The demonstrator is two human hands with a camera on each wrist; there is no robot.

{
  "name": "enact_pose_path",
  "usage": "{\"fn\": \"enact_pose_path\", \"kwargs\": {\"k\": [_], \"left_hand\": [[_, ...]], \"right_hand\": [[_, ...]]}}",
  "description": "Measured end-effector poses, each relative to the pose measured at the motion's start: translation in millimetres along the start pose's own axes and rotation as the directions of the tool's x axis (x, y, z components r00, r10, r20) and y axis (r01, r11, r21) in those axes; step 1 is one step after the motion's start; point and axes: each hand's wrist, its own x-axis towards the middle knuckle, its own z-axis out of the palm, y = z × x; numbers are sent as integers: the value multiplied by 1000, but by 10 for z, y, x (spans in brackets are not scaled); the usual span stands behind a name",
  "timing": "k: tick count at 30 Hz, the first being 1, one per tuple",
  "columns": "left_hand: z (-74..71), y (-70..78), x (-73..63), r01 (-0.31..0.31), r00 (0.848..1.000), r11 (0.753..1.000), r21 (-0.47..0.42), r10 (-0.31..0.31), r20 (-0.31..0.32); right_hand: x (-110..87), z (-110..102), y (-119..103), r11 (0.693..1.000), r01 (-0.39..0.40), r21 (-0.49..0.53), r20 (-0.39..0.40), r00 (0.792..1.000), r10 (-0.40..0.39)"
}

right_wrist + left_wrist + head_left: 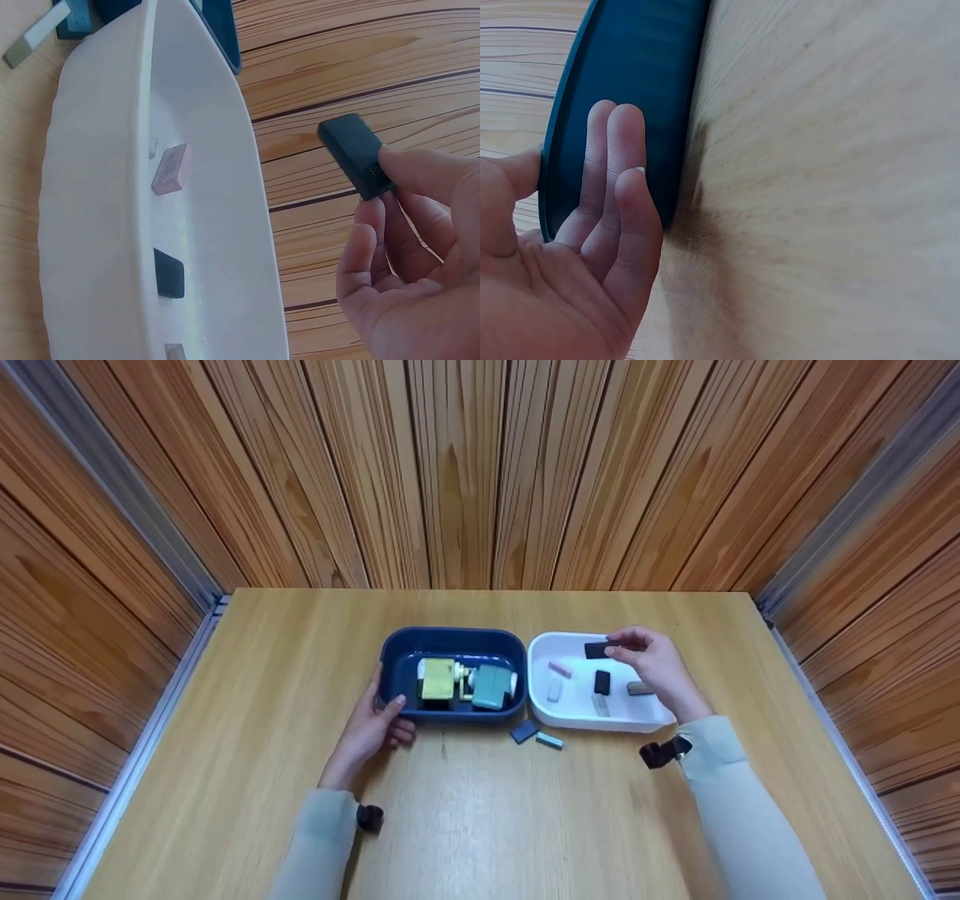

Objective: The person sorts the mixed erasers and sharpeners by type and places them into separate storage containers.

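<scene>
My right hand (651, 660) pinches a black eraser (356, 154) between thumb and fingers, over the far side of the white tray (600, 724). Small pale lettering shows on the eraser near the thumb. In the tray lie a second black eraser (602, 682), a pink one (560, 669), a tan one (639, 688) and pale blocks (555, 690). My left hand (373, 726) holds the near left corner of the navy tray (450, 717), thumb over the rim and fingers along the outer wall (649, 75). Inside it are a yellow boxy thing (438, 680) and a teal one (489, 687).
The two trays stand side by side on a wooden table (465, 810). In front of where they meet lie a navy block (523, 731) and a light blue-sided strip (550, 741). Plank-patterned walls (465, 472) rise behind the table and at both sides.
</scene>
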Motion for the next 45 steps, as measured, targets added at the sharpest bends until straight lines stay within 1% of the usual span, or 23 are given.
{"fn": "enact_pose_path", "kwargs": {"k": [7,13,18,25,29,34,45], "left_hand": [[-7,-17,-1,-3,1000,1000,9,3,4],[-15,-16,-8,3,1000,1000,4,-3,4],[-13,-27,-9,3,1000,1000,13,-3,4],[-10,-35,-11,11,1000,1000,4,-11,3],[-11,-30,-13,-1,1000,1000,11,1,3],[-11,-24,-4,-19,1000,1000,7,19,4],[-1,11,-2,-5,1000,1000,-8,5,-1]], "right_hand": [[71,-16,32,1000,1,-24,16,1000,-1],[89,2,46,1000,4,-23,17,1000,-3],[80,11,44,999,-1,-39,18,1000,2],[50,19,30,999,6,-47,46,999,-4],[49,21,24,998,23,-62,51,999,-20],[53,27,30,998,37,-57,39,999,-35],[27,21,51,998,15,-62,35,999,-12]]}}
